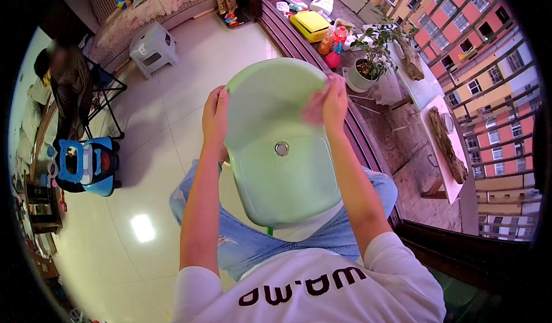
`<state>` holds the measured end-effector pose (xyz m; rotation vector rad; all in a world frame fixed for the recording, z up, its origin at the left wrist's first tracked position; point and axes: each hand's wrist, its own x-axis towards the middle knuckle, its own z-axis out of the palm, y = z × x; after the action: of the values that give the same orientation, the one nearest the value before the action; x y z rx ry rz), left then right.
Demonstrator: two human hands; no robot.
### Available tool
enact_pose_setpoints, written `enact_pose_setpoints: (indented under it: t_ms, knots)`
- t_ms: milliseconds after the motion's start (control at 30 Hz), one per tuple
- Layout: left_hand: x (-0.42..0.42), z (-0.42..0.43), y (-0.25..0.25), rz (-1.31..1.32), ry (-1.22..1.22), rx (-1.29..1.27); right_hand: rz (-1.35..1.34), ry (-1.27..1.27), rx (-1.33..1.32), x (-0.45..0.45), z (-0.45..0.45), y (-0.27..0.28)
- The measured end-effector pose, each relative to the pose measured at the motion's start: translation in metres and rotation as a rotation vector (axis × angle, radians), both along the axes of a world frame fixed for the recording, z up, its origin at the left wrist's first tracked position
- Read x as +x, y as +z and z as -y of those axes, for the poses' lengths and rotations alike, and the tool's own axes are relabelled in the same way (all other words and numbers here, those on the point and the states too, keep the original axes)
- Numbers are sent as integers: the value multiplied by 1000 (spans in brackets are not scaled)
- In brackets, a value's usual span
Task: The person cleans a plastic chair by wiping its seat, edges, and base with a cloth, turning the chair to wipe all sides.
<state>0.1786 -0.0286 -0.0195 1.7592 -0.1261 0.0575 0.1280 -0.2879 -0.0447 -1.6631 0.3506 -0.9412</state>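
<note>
A small pale green plastic chair (284, 188) is in front of me between my knees, with a round metal-rimmed piece (281, 148) set into it. Its curved upper part points away from me. My left hand (214, 119) grips the left edge, thumb on the near face and the other fingers mostly hidden behind it. At the upper right edge, my right hand (334, 104) is closed on a pink cloth (314, 108), which lies against the chair's surface. The cloth is smeared by motion.
A grey stool (154, 50) stands by a sofa (172, 4). At left are a seated person (69, 93) and a blue ride-on toy (89, 165). Right of a door track (359, 130) are a potted plant (361, 75), a yellow case (310, 25) and bottles (326, 42).
</note>
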Motion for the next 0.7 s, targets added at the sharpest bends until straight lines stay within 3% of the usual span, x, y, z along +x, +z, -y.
enact_pose_setpoints:
  t_ms: [67, 133, 267, 467, 567, 700]
  knots:
    - [3, -1, -5, 11, -6, -10, -216, -70, -142, 16, -22, 26]
    - [2, -1, -7, -4, -9, -21, -142, -188, -628, 39, -50, 33]
    - [-1, 0, -1, -27, -56, -98, 103, -71, -933, 50, -111, 67]
    - [-2, -1, 2, 26, -19, 71, 178, 239, -1023, 52, -95, 69]
    - [1, -3, -6, 25, 3, 51, 98, 1, -1000, 37, -56, 66]
    - [-5, 5, -1, 5, 70, 24, -81, -68, -812, 4, -10, 36]
